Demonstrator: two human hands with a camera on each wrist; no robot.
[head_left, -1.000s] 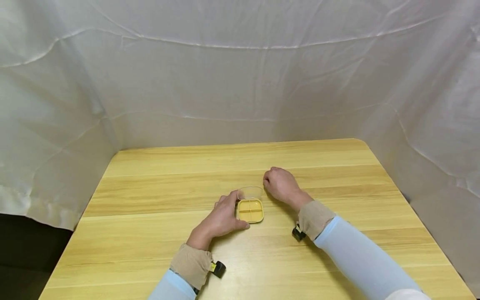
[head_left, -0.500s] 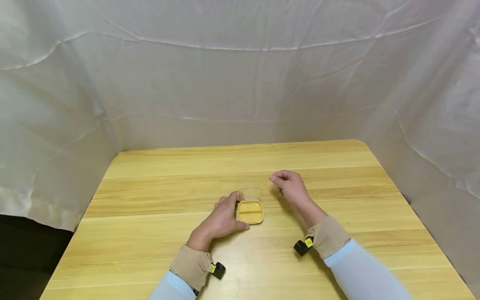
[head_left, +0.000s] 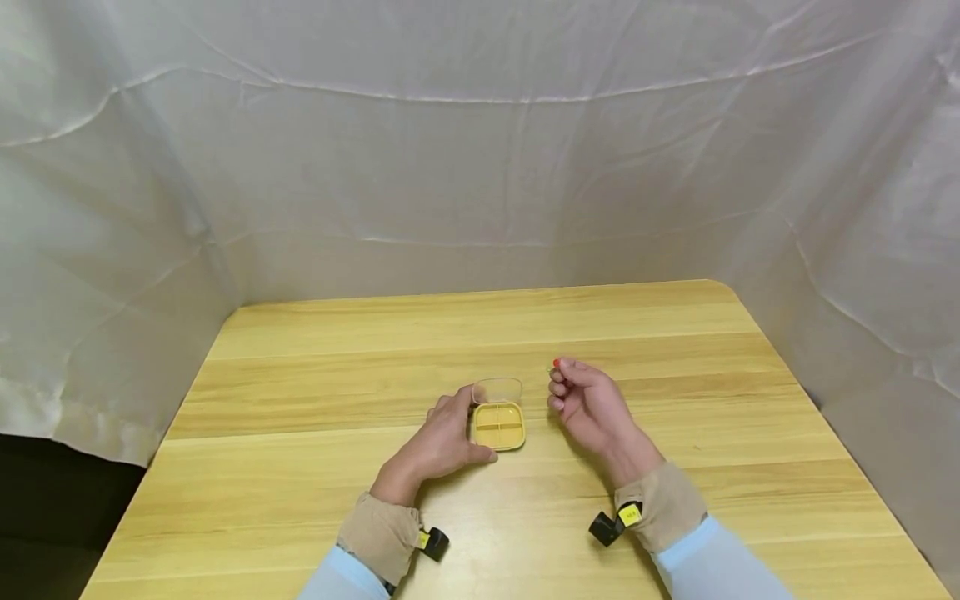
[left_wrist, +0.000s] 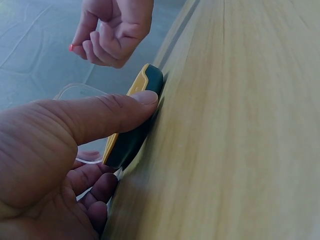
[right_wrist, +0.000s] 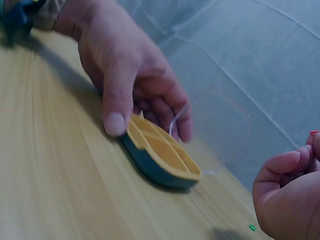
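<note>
Pale wood worktop [head_left: 675, 333], rounded at its corners, lies wide around the left hand [head_left: 438, 442] gripping a small yellow divided box [head_left: 498, 426], its clear lid [head_left: 497, 389] raised. Left wrist: thumb presses the box's dark rim. Right wrist: right hand [right_wrist: 287, 192] pinches a tiny red bit [right_wrist: 314, 132].

My left hand [head_left: 438, 446] holds a small yellow pill box [head_left: 498, 426], dark on the underside, flat on the table: thumb on its near edge, fingers at its far side. Its clear lid [head_left: 498, 389] stands open beyond my fingertips. My right hand [head_left: 592, 404], just right of the box, pinches a tiny red pill [head_left: 557, 362] at its fingertips.
</note>
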